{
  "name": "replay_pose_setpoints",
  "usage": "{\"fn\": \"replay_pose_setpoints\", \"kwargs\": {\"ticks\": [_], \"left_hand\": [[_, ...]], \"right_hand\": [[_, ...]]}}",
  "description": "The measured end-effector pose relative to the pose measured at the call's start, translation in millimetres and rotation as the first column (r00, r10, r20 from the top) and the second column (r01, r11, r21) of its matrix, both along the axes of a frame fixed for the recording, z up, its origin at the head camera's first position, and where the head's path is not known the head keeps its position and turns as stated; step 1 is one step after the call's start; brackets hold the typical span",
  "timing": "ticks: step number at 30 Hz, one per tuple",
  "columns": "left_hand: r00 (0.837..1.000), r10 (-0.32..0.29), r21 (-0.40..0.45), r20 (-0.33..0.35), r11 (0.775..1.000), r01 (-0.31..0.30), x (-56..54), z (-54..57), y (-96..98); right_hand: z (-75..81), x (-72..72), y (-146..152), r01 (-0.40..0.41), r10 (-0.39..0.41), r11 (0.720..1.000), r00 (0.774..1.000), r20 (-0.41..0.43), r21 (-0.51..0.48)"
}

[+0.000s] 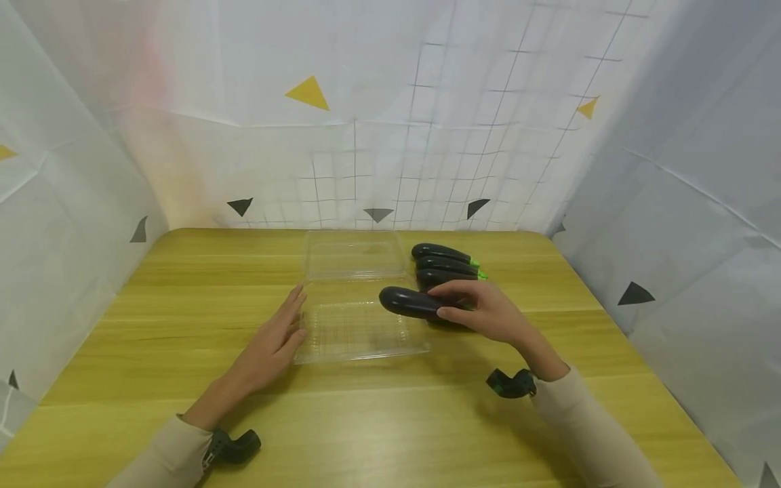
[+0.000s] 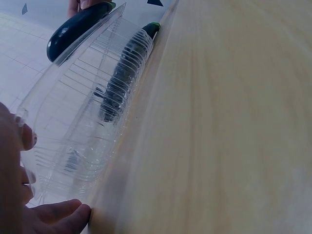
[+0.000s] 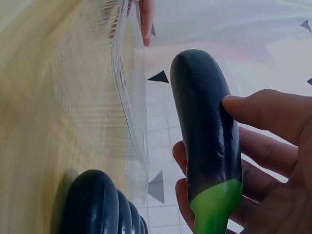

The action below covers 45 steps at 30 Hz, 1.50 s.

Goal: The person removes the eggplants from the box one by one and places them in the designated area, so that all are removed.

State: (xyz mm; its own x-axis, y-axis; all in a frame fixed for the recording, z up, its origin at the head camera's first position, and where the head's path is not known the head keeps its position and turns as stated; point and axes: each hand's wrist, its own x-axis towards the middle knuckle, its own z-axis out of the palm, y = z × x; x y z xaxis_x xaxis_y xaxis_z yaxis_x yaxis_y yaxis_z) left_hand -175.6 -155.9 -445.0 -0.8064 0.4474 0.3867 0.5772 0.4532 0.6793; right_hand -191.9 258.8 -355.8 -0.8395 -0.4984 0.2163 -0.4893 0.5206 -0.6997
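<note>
My right hand (image 1: pixel 485 312) holds a dark purple eggplant (image 1: pixel 405 302) above the right side of a clear plastic box (image 1: pixel 354 332). In the right wrist view, thumb and fingers grip the eggplant (image 3: pixel 204 122) near its green stem end. The box lies with its hinged lid (image 1: pixel 356 254) folded back, away from me. My left hand (image 1: pixel 268 349) rests against the box's left edge, fingers extended; in the left wrist view its fingertips (image 2: pixel 73 214) touch the clear wall (image 2: pixel 83 141). More eggplants (image 1: pixel 442 264) lie side by side right of the box, partly hidden by my right hand.
The wooden table (image 1: pixel 366 427) is bordered by white sheeting (image 1: pixel 256 163) at the back and both sides. Black camera mounts (image 1: pixel 511 383) are strapped on both wrists.
</note>
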Motion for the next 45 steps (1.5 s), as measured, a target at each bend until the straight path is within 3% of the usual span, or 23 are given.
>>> {"fn": "replay_pose_setpoints", "kwargs": {"ticks": [45], "left_hand": [[1.0, -0.003, -0.008, 0.011, 1.0, 0.003, -2.0, -0.7, -1.2]], "right_hand": [[-16.1, 15.2, 51.8, 0.058, -0.054, 0.997, 0.997, 0.06, -0.06]]}}
